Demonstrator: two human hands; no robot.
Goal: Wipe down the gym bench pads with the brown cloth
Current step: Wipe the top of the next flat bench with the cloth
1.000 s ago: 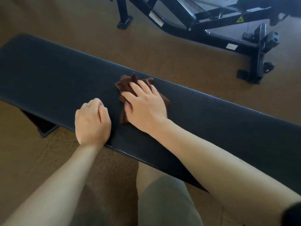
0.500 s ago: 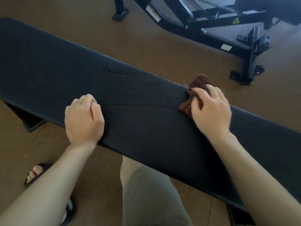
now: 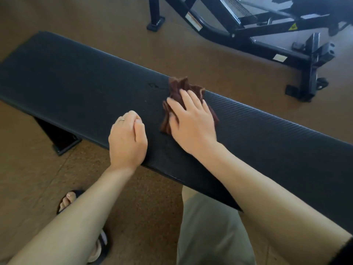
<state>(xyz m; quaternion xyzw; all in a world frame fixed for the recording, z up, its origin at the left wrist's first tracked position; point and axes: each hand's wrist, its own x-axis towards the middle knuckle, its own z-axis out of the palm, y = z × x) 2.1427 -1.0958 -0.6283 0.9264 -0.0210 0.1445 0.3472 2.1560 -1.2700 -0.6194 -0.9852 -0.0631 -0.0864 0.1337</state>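
Since half a second ago the right hand (image 3: 193, 121) has slid the brown cloth (image 3: 180, 92) back along the bench pad (image 3: 76, 88), from well to the right of the left hand (image 3: 127, 138) to just beside it, near the pad's far edge.

Head view: the right hand lies flat on the cloth, fingers straight and spread, pressing it to the worktop. The left hand rests at the pad's near edge with fingers curled under, holding nothing; a ring (image 3: 121, 119) shows on one finger. The cloth is bunched into soft ruffled folds that stick out past the fingertips.

The pad is a long, flat, black slab with fine ribbing across its top. No damp streaks or dirt show, so I cannot tell which stretches are wiped. I judge the job mid-way: strokes cover the middle, while the end left of the left hand and the far right part probably remain.

Beyond the pad stands a black steel machine frame (image 3: 267, 44) on brown speckled floor (image 3: 38, 169).
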